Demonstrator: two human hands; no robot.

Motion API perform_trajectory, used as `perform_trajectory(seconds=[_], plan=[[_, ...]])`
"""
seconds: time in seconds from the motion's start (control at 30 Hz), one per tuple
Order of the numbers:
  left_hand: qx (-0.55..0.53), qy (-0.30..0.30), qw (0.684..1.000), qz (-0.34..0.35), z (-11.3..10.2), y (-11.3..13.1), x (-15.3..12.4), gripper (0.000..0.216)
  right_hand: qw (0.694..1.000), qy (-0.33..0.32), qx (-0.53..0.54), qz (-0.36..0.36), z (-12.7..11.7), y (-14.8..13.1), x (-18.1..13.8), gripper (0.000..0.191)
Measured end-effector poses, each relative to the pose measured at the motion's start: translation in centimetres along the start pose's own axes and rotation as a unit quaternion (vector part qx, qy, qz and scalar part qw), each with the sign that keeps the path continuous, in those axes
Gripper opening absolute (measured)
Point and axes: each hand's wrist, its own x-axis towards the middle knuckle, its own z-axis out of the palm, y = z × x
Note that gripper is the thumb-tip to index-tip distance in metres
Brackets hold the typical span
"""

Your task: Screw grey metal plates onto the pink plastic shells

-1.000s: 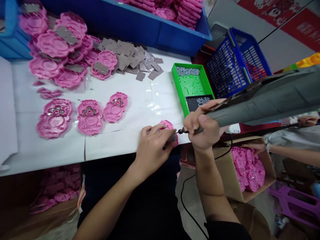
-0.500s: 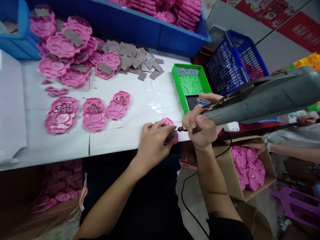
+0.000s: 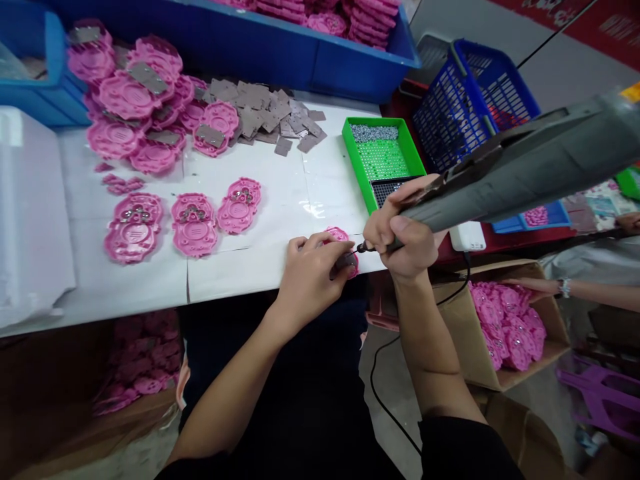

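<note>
My left hand (image 3: 311,275) is closed on a pink plastic shell (image 3: 338,233) at the table's front edge, its fingers covering most of the piece. A grey metal plate (image 3: 346,263) lies on that shell by my thumb and fingertips. Wrapped round the front of a grey electric screwdriver (image 3: 505,179), my right hand (image 3: 406,235) tilts the tool so its bit points left at the plate. Whether the bit touches a screw is hidden by my fingers. To the left lie three pink shells (image 3: 194,227) with shiny metal parts on them.
A green tray (image 3: 360,172) of small screws sits beyond my right hand. Loose grey plates (image 3: 265,113) and piled pink shells (image 3: 130,100) lie before a long blue bin (image 3: 345,67). A carton (image 3: 457,333) of pink shells stands at right, with another person's arm (image 3: 595,293) reaching there.
The whole view has shifted slightly. Both hands keep their grips, and the screwdriver bit stays at the pink shell. The other person's arm remains by the carton.
</note>
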Motion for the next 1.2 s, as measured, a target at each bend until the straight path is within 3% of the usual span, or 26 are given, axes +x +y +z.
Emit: perform_trajectory(seconds=[0.47,0.53,0.7,0.9,1.03,1.2], plan=[[0.014,-0.040,0.999,-0.019,-0.4,0.0,0.1,0.031,0.996,-0.054,0.069,-0.022,-0.3,0.3,-0.1,0.017],[0.016,-0.051,0.998,-0.024,-0.5,0.0,0.2,0.030,0.996,-0.029,0.081,-0.027,-0.1,0.2,-0.1,0.012],[0.027,-0.051,0.998,-0.026,-0.4,0.0,0.1,0.032,0.999,0.007,0.037,-0.004,0.2,-1.0,0.1,0.029],[0.014,-0.030,0.999,0.005,0.0,-0.5,-0.4,0.034,0.995,0.093,0.003,-0.043,-0.1,-2.7,0.4,0.018],[-0.052,0.004,0.998,0.036,-0.3,-0.9,-1.0,0.032,0.979,0.180,-0.048,-0.080,-0.9,-2.8,0.5,0.016],[-0.172,0.012,0.985,0.008,-1.2,-1.6,-1.3,0.030,0.957,0.257,-0.111,-0.078,-2.8,-3.0,0.8,0.017]])
